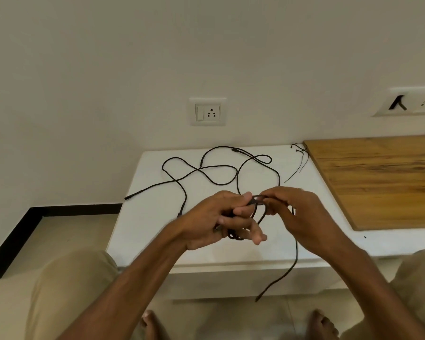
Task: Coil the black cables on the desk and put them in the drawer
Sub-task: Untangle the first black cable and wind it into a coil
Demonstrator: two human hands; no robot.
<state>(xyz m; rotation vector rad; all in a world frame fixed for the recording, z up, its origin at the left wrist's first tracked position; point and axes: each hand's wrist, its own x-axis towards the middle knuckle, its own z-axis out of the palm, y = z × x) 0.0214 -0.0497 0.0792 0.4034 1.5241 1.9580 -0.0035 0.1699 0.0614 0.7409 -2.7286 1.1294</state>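
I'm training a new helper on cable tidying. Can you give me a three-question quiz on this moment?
1. True or false: both hands grip the cable being coiled.
2. Where does that cable's free end hang? A) over the desk's front edge B) on the wooden board C) in the wall socket
3. Fill in: the thin earphone wires lie beside the ____ board.

Key: 1 true; the left hand and right hand both hold it. 2 A. 3 wooden.

Two hands, left (214, 218) and right (302, 214), work one black cable (259, 212). Another long cable (201, 168) and one thin wire pair (299, 158) lie on one white worktop (145, 229). Two wall sockets (207, 112) (412, 103) and one wooden board (378, 182) show.
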